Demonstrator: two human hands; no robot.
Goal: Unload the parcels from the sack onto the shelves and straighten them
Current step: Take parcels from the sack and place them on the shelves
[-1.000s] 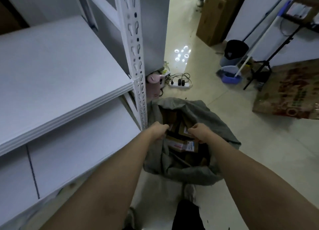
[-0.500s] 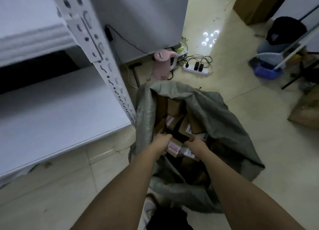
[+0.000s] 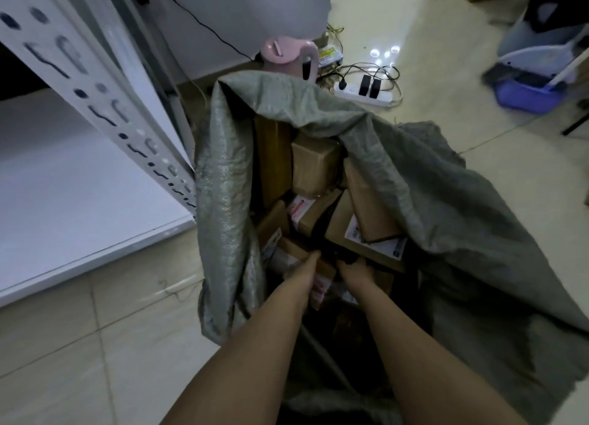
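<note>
A grey woven sack (image 3: 452, 207) stands open on the floor, filled with several brown cardboard parcels (image 3: 314, 166). Both of my arms reach down into its mouth. My left hand (image 3: 302, 270) and my right hand (image 3: 355, 271) clasp a small cardboard parcel with a pink-and-white label (image 3: 320, 282) from either side, low in the sack. The fingers of both hands are partly hidden among the boxes. The white shelf board (image 3: 73, 201) lies to the left, with the perforated white upright (image 3: 105, 105) beside the sack.
A pink kettle (image 3: 288, 56) and a white power strip (image 3: 363, 93) with black plugs and cables sit on the floor just behind the sack. A blue basin (image 3: 526, 97) with a mop stands at the right. Pale floor tiles lie in front of the shelf.
My head has dropped lower and closer to the sack, so it fills the view. Both hands have pushed deeper among the parcels and closed on the small labelled box.
</note>
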